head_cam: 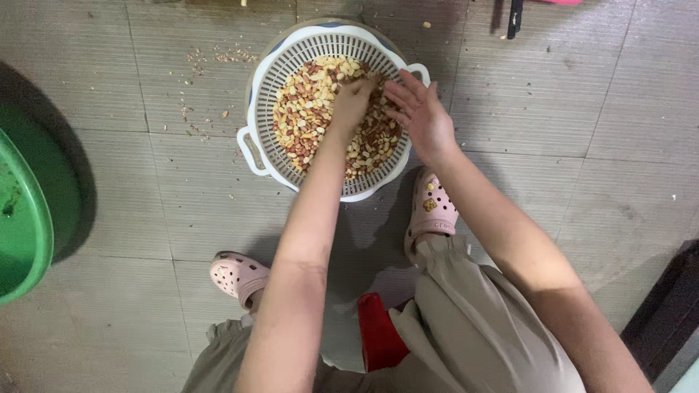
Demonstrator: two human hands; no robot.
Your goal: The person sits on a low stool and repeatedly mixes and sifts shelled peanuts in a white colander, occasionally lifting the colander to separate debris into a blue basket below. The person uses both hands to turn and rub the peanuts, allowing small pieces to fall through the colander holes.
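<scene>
Hands (349,102) (419,116) among peanuts (306,109) in white colander (266,87)

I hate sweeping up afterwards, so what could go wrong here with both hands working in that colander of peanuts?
The left hand is dug into the peanuts and the right hand hangs over the white colander rim, so peanuts could flick out; bits already litter the tiled floor. The light colander might also tip or slide.

Grey tiled floor (582,109) — green basin (25,218)
</scene>
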